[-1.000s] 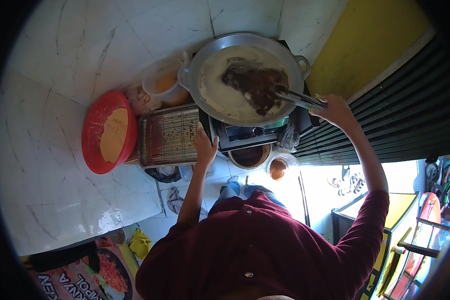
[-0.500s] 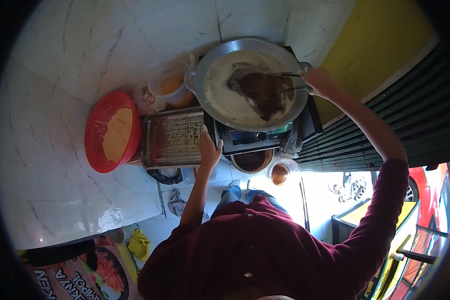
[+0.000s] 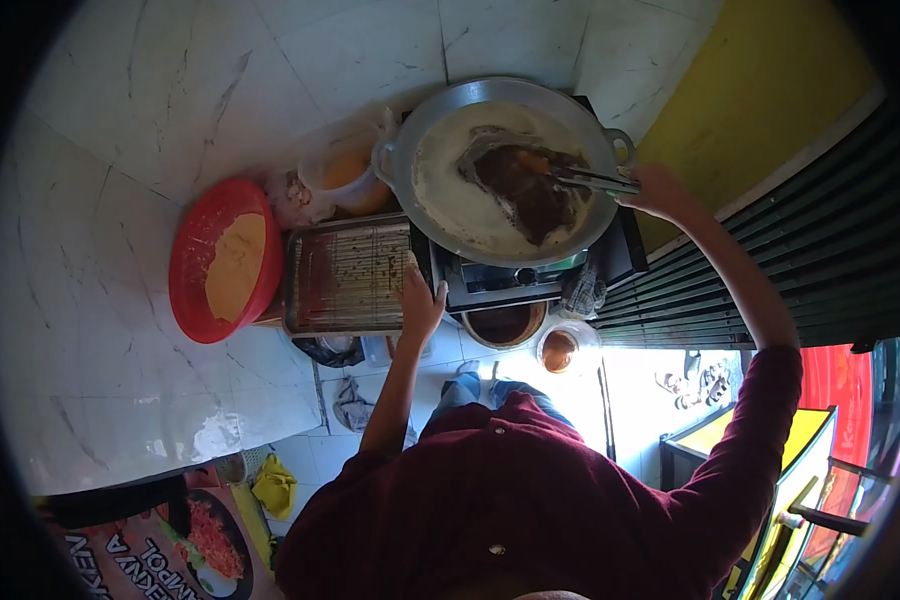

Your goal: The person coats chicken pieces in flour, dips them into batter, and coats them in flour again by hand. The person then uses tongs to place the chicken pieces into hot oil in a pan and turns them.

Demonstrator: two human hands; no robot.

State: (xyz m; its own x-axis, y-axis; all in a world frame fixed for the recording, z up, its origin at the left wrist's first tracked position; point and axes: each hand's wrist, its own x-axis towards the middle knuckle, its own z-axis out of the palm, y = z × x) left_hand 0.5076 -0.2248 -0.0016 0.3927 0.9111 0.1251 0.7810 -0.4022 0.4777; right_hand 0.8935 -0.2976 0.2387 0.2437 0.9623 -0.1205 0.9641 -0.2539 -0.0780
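The pair of slim metal tongs (image 3: 598, 180) is over the right side of the wide, round, grey metal pan (image 3: 500, 92), its tips at the dark patch (image 3: 540, 210) in the pale, frothy liquid (image 3: 442, 190). Good practice, in this inspector's judgement, is to work the tips low and gently, avoid splashing, and keep the knuckles outside the hot rim. An orange-brown piece (image 3: 533, 162) shows just beyond the tips; whether they grip it cannot be told. The tongs' long axis runs nearly level across the view, tips pointing left toward the pan's middle, handle end right and slightly lower. The right hand (image 3: 662, 194) has its fingers closed around that handle end, near the pan's right loop handle (image 3: 621, 147). The pan sits on a black stove (image 3: 625, 250). Left of the stove is a rectangular metal tray (image 3: 350, 332) with a wire rack (image 3: 355, 285). The left hand (image 3: 422, 302) is at its right edge, fingers extended, thumb apart; whether it grips is unclear. Farther left stands a round red plastic bowl (image 3: 185, 250) of pale orange powder (image 3: 235, 275).
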